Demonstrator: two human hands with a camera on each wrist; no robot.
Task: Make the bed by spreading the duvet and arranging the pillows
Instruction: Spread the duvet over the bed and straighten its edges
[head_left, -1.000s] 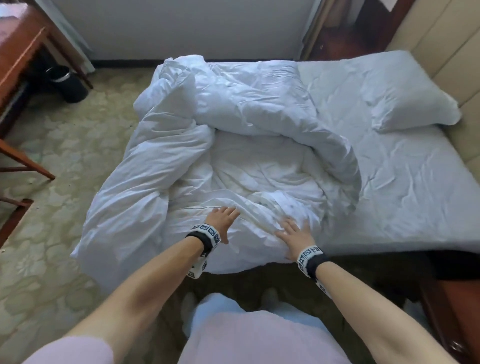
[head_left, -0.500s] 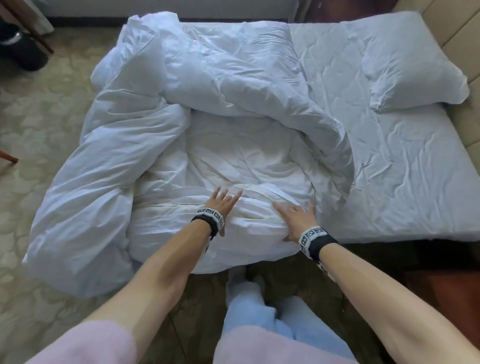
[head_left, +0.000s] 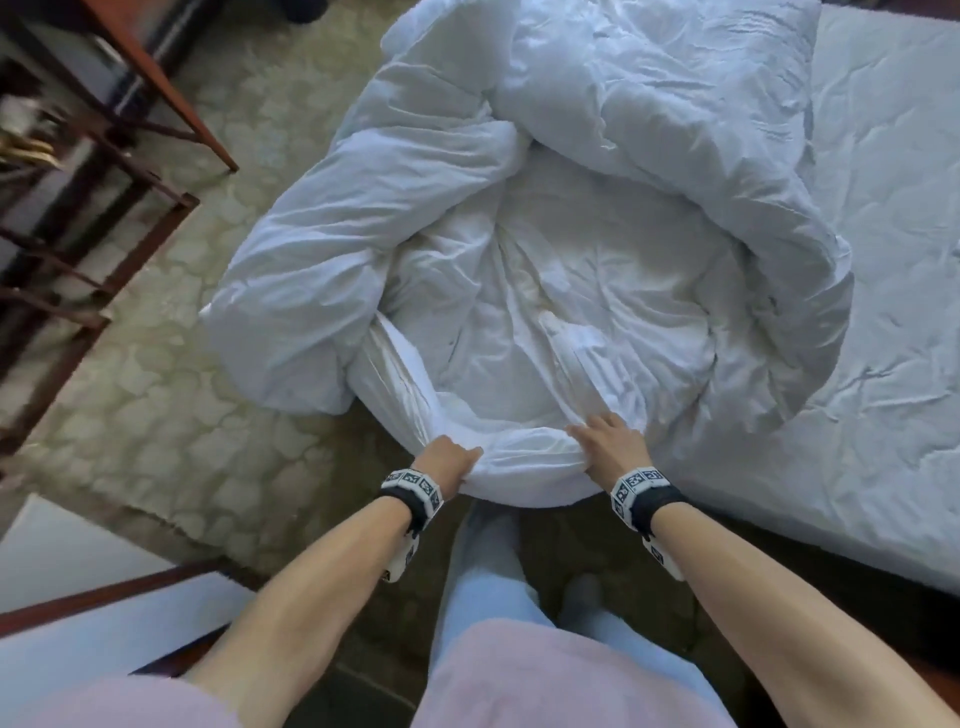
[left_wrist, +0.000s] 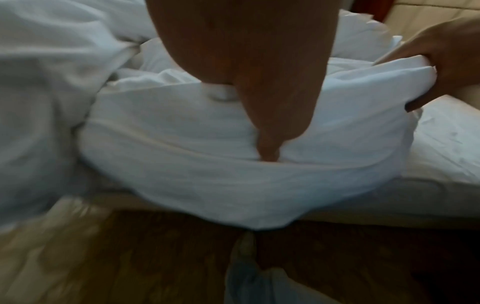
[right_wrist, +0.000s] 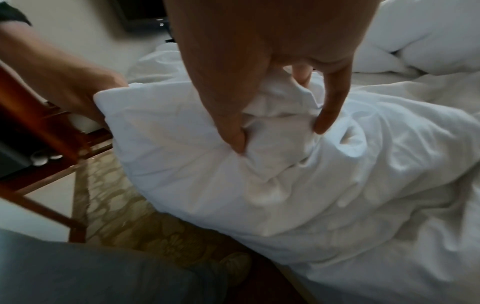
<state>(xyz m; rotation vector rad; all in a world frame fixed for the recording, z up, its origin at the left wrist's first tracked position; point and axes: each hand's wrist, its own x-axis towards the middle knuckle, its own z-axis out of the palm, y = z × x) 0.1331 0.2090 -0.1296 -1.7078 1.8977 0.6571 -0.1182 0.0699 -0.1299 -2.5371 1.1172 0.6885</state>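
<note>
Both hands grip the near edge of the white duvet (head_left: 571, 291). The left hand (head_left: 447, 462) has its fingers curled into a bunched fold at the hanging corner, thumb pressed down into the cloth in the left wrist view. The right hand (head_left: 610, 447) pinches a gathered ridge of the same edge, thumb and fingers (right_wrist: 330, 115) closed on the fabric (the right wrist view shows this plainly). The stretch of duvet between the two hands sags as a rounded lip over the side of the bed (head_left: 893, 364).

Beyond the grip the duvet lies crumpled in a ring of thick rolls, heaped on the left part of the mattress and spilling over its edge toward the patterned carpet (head_left: 171, 415). The wrinkled white sheet lies bare to the right. Dark wooden furniture (head_left: 104, 171) stands on the left, well apart from the bed. Two pillows (right_wrist: 426, 35) show at the top right of the right wrist view.
</note>
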